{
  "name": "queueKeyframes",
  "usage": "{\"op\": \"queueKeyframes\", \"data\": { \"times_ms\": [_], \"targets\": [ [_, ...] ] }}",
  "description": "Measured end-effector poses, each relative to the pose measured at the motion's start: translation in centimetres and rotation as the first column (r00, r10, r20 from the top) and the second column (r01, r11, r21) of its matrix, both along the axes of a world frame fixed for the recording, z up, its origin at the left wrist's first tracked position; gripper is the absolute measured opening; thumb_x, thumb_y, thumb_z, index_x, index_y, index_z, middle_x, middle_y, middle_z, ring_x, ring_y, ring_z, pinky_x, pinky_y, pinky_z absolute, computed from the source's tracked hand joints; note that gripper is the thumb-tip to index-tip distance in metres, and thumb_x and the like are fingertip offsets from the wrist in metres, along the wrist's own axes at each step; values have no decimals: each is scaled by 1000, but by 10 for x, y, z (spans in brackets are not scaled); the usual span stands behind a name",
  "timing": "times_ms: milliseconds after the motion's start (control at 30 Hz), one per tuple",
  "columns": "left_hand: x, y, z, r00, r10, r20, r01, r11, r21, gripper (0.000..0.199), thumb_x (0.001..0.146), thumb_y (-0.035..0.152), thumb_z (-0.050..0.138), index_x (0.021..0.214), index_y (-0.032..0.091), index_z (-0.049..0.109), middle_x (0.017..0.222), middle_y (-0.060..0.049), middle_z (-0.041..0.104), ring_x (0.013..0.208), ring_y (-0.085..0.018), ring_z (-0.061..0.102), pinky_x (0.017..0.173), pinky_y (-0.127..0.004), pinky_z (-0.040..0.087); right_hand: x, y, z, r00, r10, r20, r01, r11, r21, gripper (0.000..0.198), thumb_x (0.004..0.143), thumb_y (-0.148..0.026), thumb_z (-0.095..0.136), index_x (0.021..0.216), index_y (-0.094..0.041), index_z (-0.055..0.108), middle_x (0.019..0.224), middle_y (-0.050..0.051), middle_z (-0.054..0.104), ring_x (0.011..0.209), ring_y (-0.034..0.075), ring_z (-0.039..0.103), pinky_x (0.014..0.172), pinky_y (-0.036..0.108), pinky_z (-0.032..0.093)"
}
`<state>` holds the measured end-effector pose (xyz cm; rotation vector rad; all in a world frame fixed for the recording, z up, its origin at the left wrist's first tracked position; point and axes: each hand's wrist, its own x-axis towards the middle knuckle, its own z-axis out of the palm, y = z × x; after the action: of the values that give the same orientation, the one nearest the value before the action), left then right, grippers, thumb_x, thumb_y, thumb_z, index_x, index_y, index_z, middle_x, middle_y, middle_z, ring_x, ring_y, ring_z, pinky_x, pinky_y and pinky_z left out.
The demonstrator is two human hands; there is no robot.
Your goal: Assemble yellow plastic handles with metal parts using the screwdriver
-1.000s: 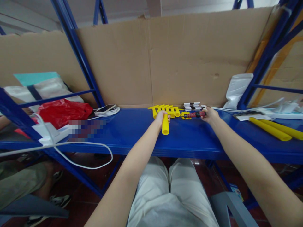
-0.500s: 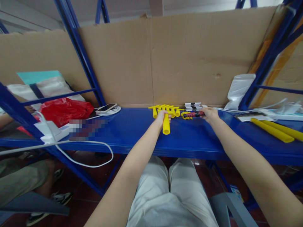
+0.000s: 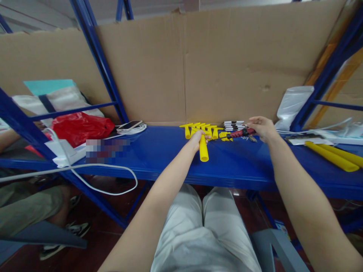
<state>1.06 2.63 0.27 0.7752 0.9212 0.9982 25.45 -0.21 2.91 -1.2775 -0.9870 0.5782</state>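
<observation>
Yellow tube (image 3: pixel 203 152) juts nearward from the left hand's (image 3: pixel 197 140) wrapped fingers; the red screwdriver (image 3: pixel 242 133) slants between both hands, its butt at the right hand's (image 3: pixel 265 127) fingertips, though I cannot tell how firmly they grip. A slack hold or skewed push could make its tip slip into the left fingers.

The blue shelf (image 3: pixel 159 151) I watch remotely carries a row of yellow T-shaped pieces (image 3: pixel 216 133) at my twelve o'clock, small yellow parts (image 3: pixel 226 136) and black-banded white packets (image 3: pixel 233 127) at one, a coiled white cable (image 3: pixel 141 129) at ten, a white pouch (image 3: pixel 294 105) at two and two yellow tubes (image 3: pixel 331 156) near three.
</observation>
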Motion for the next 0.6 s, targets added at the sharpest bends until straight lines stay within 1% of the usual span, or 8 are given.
{"op": "queueKeyframes", "data": {
  "times_ms": [100, 233, 333, 433, 500, 533, 600],
  "targets": [
    [2, 1, -3, 999, -34, 2, 34, 999, 5, 28, 84, 11, 41, 109, 14, 53, 59, -3, 62, 36, -10, 41, 41, -20, 33, 3, -4, 3, 1000, 16, -26, -16, 1000, -9, 22, 70, 3, 68, 75, -17, 59, 60, -3, 57, 46, 7, 49, 35, 15, 41],
    [6, 2, -7, 996, -90, -17, 90, 996, 1, 33, 85, 11, 40, 114, 11, 56, 68, -9, 67, 45, -14, 56, 42, -21, 39, -2, -6, 3, 998, 52, -28, -52, 999, -9, 20, 71, 1, 69, 75, -17, 60, 60, -4, 56, 45, 7, 50, 35, 15, 42],
    [8, 0, -8, 992, -127, 3, 127, 992, -6, 36, 86, 11, 38, 117, 9, 55, 73, -11, 68, 56, -18, 65, 44, -22, 45, -11, -5, -1, 996, 85, -29, -86, 996, -33, 21, 70, 1, 71, 74, -16, 60, 60, -3, 57, 44, 7, 50, 34, 16, 42],
    [8, -4, -6, 988, -152, 11, 152, 988, -10, 36, 87, 10, 37, 119, 9, 54, 74, -10, 67, 60, -19, 68, 45, -23, 49, -19, -2, -6, 993, 106, -50, -109, 992, -58, 21, 70, 2, 70, 73, -15, 59, 57, -4, 55, 42, 7, 49, 33, 17, 41],
    [8, -6, -5, 993, -118, 26, 118, 993, -13, 36, 87, 9, 37, 120, 12, 53, 77, -9, 67, 60, -18, 68, 47, -23, 50, -23, 0, -7, 991, 116, -61, -120, 991, -65, 21, 71, 2, 69, 73, -15, 58, 56, -4, 54, 42, 7, 50, 33, 16, 41],
    [8, -6, -4, 996, -76, 43, 77, 997, -12, 36, 87, 9, 37, 120, 13, 52, 79, -8, 67, 60, -18, 68, 48, -23, 51, -24, 0, -8, 991, 118, -66, -122, 991, -62, 21, 71, 2, 69, 73, -15, 58, 57, -4, 55, 43, 7, 50, 34, 16, 41],
    [8, -6, -3, 994, 44, 97, -44, 999, -4, 35, 88, 10, 38, 121, 15, 50, 84, -8, 67, 60, -16, 67, 50, -23, 52, -25, 0, -7, 990, 112, -80, -116, 992, -41, 20, 71, 1, 69, 74, -16, 57, 60, -4, 56, 45, 8, 52, 35, 16, 43]
  ]
}}
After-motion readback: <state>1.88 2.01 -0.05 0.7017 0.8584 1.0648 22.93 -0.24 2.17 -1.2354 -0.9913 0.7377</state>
